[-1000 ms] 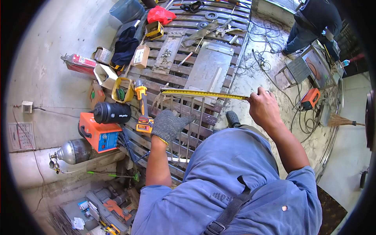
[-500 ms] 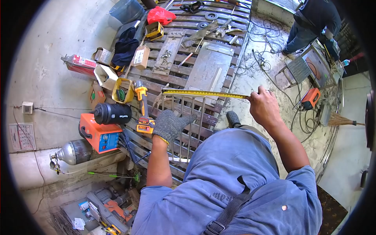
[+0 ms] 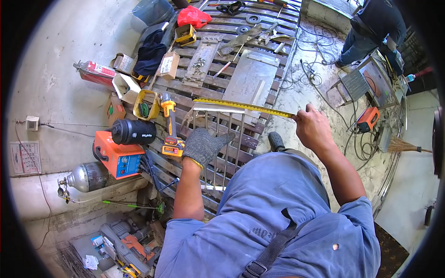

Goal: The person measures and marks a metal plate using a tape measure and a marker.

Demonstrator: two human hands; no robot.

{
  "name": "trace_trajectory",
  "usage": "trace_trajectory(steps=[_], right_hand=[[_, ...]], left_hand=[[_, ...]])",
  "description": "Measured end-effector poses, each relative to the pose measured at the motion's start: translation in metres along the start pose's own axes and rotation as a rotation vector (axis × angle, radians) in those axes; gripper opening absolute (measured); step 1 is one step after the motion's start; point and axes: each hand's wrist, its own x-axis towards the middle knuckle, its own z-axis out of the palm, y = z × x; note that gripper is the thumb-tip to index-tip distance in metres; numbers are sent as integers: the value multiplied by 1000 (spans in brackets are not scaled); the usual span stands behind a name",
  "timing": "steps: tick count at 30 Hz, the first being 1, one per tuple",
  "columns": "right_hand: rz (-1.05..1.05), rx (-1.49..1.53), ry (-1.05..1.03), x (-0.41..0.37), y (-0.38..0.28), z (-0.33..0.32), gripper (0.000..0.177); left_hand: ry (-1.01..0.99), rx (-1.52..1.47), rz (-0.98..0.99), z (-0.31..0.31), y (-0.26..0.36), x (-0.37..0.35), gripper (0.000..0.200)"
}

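My right hand, bare, is closed on one end of a yellow tape measure. Its blade stretches leftward, and its far end is just beyond the top bar of a metal grille. My left hand, in a grey knit glove, lies over the grille's upright bars and seems to grip them, one finger pointing right; some fingers are hidden. Beside the glove is a yellow-and-grey cordless angle grinder. The grille rests partly on the slatted bench, its lower part near my shirt.
A slatted metal bench carries a flat steel plate and a yellow container. On the left stand an orange machine, a black bottle and a gas cylinder. Cables cross the floor near another person.
The tape's far end has moved up, away from the grille's top bar, so the blade now slants down toward my right hand. Both hands stay nearly in place; the view shifts slightly.
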Motion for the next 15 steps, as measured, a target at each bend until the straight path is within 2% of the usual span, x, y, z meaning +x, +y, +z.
trace_trajectory(steps=[8,15], right_hand=[[-38,-36,22,2,-1,-3,27],[-42,-60,14,5,-3,-5,23]], left_hand=[[-40,-114,-72,2,-2,5,46],[24,-20,18,2,-3,1,36]])
